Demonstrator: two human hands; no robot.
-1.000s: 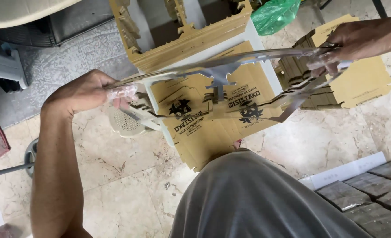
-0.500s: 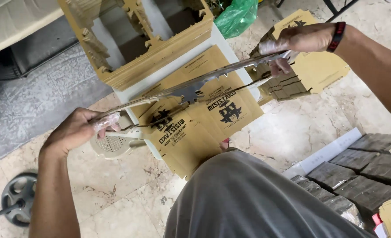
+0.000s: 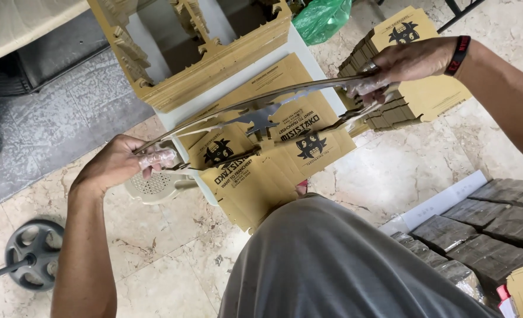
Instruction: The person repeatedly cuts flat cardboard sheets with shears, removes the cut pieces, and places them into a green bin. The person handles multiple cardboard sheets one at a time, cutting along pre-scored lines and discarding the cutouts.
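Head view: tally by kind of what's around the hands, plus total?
Hands: 2, left hand, right hand
Die-cut cardboard sheet held between them: 1
Green plastic bag: 1
Weight plate on the floor: 1
White plastic stool: 1
Total: 6

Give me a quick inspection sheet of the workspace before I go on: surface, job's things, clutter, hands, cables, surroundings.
Surface: white table, mostly covered by flat cardboard.
Job's things: thin die-cut cardboard sheet held edge-on between both hands; printed flat boxes lie under it.
Clutter: cardboard scrap frames at the table's far side; green bag; box stack on the floor.
Hands: left hand grips the sheet's near-left end, right hand its far-right end; fingers look wrapped in clear film.
Cables: nothing seen.
Surroundings: marble floor; weight plate on a bar; plastic stool; wrapped dark bundles.
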